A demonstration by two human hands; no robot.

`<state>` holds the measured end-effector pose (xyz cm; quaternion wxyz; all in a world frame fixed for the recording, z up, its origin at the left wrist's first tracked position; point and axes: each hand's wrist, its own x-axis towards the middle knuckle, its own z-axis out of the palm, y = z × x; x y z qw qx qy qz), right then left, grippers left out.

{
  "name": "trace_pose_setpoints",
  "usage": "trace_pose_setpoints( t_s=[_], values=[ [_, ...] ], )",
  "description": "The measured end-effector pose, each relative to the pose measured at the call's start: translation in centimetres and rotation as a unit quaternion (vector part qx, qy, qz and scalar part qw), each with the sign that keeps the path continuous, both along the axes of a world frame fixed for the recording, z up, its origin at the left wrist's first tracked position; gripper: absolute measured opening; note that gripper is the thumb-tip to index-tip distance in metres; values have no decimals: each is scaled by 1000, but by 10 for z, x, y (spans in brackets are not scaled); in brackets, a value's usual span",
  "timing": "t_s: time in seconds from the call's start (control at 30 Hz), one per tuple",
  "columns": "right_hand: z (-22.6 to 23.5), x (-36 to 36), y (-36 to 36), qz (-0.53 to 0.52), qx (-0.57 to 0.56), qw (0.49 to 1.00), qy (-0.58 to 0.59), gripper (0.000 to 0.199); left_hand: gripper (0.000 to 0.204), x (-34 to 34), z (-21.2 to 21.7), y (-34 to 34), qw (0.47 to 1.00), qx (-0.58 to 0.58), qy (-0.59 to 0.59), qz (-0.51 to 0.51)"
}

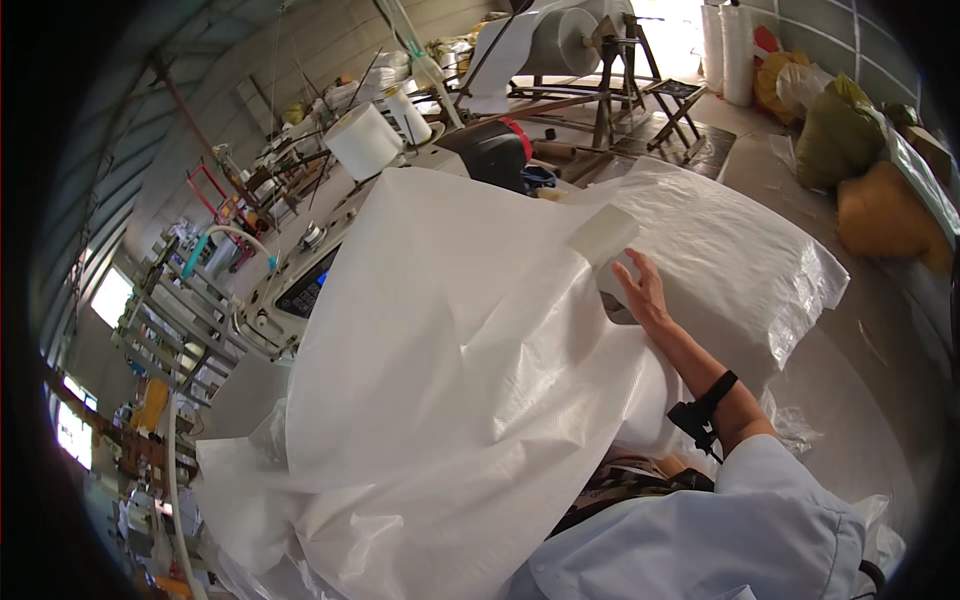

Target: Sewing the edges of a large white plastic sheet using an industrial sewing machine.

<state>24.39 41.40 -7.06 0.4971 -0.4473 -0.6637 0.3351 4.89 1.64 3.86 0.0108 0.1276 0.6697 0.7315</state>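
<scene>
A large white woven plastic sheet point(430, 330) hangs raised in front of me. It spreads across the middle and down to the lower left. My right hand point(643, 288) is at the sheet's right side, its fingers apart with nothing gripped. Just beyond the fingertips is a small translucent rectangular flap point(603, 234), which seems to be part of the plastic. A stack of white plastic sheeting point(720, 240) lies to the right of that hand. My left hand does not show; the sheet covers much of that side.
Behind the sheet stands a sewing machine with a control panel point(305, 287) and white thread cones point(363, 141). A large material roll point(565, 42) sits on a frame at the back, near a folding stool point(677, 110). Stuffed sacks point(838, 135) line the right wall.
</scene>
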Motion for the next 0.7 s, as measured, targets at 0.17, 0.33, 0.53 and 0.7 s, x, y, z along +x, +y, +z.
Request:
trace_pose_setpoints(
  t_s=[0.17,0.33,0.53,0.7],
  values=[
    [38,-46,34,-8,192,980,-60,84,70,-10,8,-29,996,-41,30,76],
    [78,-82,100,179,126,960,175,103,71,-21,15,-47,987,-67,58,136],
    [94,-104,120,407,-41,854,322,74,71,-47,25,-79,968,-94,95,211],
    [88,-97,116,382,-35,891,242,37,72,-62,25,-123,948,-124,103,275]
  ],
)
